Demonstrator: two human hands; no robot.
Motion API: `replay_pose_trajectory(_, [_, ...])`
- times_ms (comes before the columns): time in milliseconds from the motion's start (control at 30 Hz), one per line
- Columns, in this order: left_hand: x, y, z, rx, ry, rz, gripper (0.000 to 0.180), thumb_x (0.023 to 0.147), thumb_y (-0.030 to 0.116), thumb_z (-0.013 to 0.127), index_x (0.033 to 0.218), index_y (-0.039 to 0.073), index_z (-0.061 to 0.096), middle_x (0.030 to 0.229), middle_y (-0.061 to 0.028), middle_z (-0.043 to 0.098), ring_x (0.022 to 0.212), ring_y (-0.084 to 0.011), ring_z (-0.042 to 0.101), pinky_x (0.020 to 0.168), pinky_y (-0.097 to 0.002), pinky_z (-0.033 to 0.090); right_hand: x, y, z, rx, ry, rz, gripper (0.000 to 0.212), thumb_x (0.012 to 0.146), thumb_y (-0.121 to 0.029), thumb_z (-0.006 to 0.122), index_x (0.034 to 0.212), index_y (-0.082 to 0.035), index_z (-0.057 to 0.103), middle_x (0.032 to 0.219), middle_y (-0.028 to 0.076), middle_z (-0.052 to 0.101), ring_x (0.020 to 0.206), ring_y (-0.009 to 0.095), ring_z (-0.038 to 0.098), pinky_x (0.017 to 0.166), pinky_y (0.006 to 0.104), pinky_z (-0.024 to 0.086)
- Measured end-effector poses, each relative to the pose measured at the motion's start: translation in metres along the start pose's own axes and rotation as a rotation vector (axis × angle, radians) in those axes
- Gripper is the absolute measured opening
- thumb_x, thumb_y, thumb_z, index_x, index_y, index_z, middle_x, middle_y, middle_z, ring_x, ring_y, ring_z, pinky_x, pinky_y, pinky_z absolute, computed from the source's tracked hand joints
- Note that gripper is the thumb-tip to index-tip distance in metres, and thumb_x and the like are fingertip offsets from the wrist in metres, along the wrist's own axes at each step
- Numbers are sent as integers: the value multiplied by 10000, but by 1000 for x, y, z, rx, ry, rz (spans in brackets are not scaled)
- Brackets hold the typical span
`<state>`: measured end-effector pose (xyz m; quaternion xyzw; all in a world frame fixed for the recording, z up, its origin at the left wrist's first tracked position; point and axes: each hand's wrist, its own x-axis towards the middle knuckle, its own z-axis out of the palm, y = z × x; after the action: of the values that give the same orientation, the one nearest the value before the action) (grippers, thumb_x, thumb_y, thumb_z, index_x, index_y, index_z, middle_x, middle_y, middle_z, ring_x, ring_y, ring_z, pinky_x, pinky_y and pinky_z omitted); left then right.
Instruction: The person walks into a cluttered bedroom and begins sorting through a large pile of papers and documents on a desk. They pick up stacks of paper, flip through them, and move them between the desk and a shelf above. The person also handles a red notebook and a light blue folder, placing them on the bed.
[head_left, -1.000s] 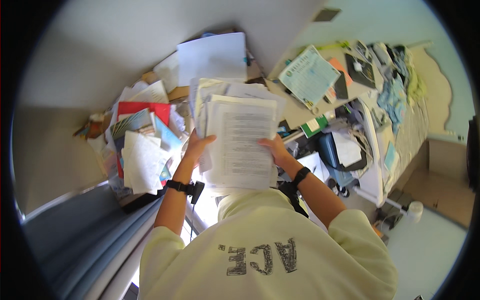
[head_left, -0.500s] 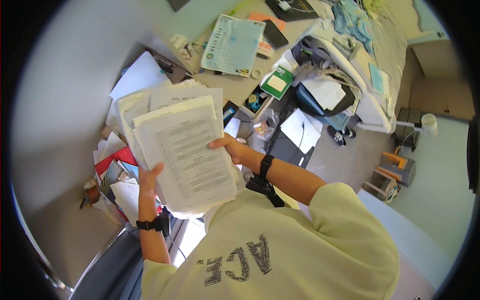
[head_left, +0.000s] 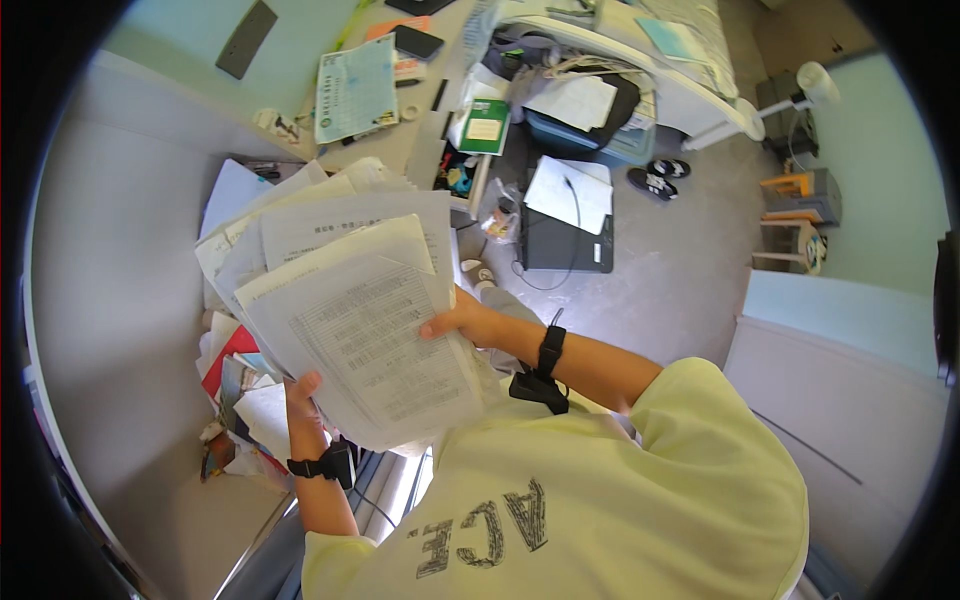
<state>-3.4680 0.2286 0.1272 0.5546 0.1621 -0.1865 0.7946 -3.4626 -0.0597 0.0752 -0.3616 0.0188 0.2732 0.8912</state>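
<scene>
A thick stack of printed paper sheets [head_left: 375, 340] is held up in front of my chest, its sheets fanned unevenly at the far end. Gripping the left edge is my left hand [head_left: 303, 396], thumb on top and the other fingers hidden beneath. On the right edge my right hand [head_left: 462, 320] is closed the same way, its thumb pressing the top sheet. A printed table covers most of that sheet. Behind the stack, to the left, lies a heap of loose papers [head_left: 265, 415] with a red folder [head_left: 232, 358] among them.
A desk at the back bears a light-blue booklet [head_left: 357, 92] and a phone [head_left: 417, 43]. Below its open drawer [head_left: 462, 180], a black case [head_left: 568, 243] with papers on it lies on the floor. A green book [head_left: 485, 127], shoes [head_left: 657, 180] and a stool [head_left: 790, 245] stand further right.
The view has swung to the right, so the desk and the floor things sit further left. Both hands keep hold of the stack, which has tilted slightly.
</scene>
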Motion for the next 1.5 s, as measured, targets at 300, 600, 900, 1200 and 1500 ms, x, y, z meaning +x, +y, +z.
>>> replay_pose_trajectory(300, [-33, -80, 58, 78, -361, -166, 747, 625, 197, 771, 1269, -39, 474, 1102, -155, 632, 941, -281, 646, 785, -371, 550, -181, 20, -22, 82, 271, -110, 757, 684, -112, 747, 1354, -11, 409, 1243, 132, 541, 1125, 260, 521, 980, 399, 413])
replay_pose_trajectory(600, [-28, -170, 291, 257, -640, -379, 664, 699, 165, 744, 1278, -27, 481, 1117, -135, 620, 975, -229, 631, 826, -341, 528, -368, -23, -122, 207, 522, -213, 711, 727, -145, 766, 1339, 3, 435, 1265, 155, 553, 1135, 274, 552, 984, 424, 444])
replay_pose_trajectory(900, [-21, -315, 580, 461, -1020, -568, 748, 735, 264, 771, 1330, -23, 420, 1194, -140, 578, 1010, -205, 606, 865, -325, 502, -583, -98, -248, 258, 824, -546, 655, 729, -81, 726, 1309, 33, 446, 1236, 177, 563, 1076, 291, 588, 922, 414, 495])
replay_pose_trajectory(1200, [63, -353, 762, 438, -1004, -551, 675, 820, 306, 710, 1329, -20, 410, 1160, -167, 600, 1015, -206, 623, 868, -334, 522, -621, -249, -388, 296, 856, -628, 601, 750, -9, 669, 1300, 58, 436, 1219, 216, 561, 1048, 329, 604, 892, 425, 524])
replay_pose_trajectory(1500, [241, -395, 934, 171, -934, -852, 599, 923, 510, 490, 1304, 47, 515, 1214, -106, 614, 1042, -216, 621, 913, -408, 488, -609, -485, -543, 204, 939, -568, 599, 756, 25, 630, 1313, 61, 412, 1231, 239, 540, 1072, 358, 588, 920, 442, 510])
